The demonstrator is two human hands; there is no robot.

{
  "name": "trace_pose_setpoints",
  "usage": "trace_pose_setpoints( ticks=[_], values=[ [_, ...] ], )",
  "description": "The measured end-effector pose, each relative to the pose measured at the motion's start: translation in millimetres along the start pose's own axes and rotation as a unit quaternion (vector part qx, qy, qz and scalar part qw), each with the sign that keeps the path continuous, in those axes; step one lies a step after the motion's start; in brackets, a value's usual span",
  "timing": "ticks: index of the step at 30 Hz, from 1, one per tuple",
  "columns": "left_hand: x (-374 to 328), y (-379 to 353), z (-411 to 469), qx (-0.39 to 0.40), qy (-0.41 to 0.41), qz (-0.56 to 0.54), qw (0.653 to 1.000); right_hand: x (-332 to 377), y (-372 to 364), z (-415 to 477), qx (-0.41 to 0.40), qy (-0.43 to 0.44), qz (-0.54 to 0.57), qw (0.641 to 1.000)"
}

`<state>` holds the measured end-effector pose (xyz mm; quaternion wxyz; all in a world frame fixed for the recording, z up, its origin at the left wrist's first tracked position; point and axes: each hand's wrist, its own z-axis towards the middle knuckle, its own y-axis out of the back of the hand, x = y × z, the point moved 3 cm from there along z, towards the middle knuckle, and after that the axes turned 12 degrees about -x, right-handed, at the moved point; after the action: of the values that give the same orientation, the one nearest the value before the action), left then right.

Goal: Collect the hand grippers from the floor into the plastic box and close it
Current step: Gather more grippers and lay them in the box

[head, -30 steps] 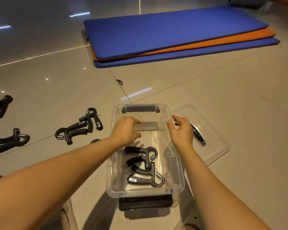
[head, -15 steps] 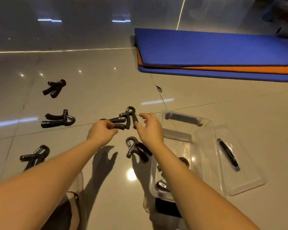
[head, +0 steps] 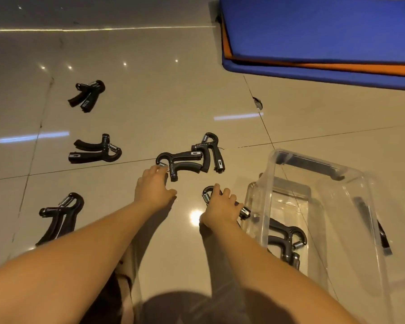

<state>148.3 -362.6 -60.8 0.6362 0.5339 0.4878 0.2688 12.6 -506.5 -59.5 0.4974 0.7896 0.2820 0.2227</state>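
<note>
Right hand (head: 220, 208) curled round a hand gripper (head: 207, 195), spring end showing past the fingers. Plastic box (head: 309, 163) just right of that grip, lid off, two stored grippers (head: 288, 237) inside. Left hand (head: 153, 188) spread, fingertips touching a second gripper (head: 187, 165) on the floor.

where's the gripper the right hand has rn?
Head view, centre: the hand gripper is gripped by the right hand, just left of the plastic box, below the overlapping pair.
</note>
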Motion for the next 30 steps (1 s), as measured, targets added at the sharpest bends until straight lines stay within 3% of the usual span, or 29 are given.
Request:
trace_pose_setpoints(
  ticks=[8, 12, 16, 21, 30],
  values=[
    [-10.4, -10.3, 66.6, 0.066, -0.079, -0.027, 0.994, -1.6, -3.7, 6.7, -0.089, 0.017, 0.015, 0.996],
    [-5.2, -19.3, 66.7, 0.052, -0.131, 0.034, 0.989, -0.1, -0.6, 9.2, -0.096, -0.012, 0.064, 0.993],
    [-3.8, -19.2, 59.0, 0.042, -0.112, 0.026, 0.992, 1.1, 8.3, 4.5, -0.107, -0.024, 0.115, 0.987],
    [-1.7, -6.4, 39.7, 0.017, -0.056, -0.058, 0.997, 0.8, 34.1, -10.0, -0.139, -0.014, 0.179, 0.974],
    [-41.5, 97.2, 26.5, -0.055, -0.1, -0.106, 0.988, -22.2, 118.7, -51.9, -0.195, 0.051, 0.345, 0.917]
  ],
)
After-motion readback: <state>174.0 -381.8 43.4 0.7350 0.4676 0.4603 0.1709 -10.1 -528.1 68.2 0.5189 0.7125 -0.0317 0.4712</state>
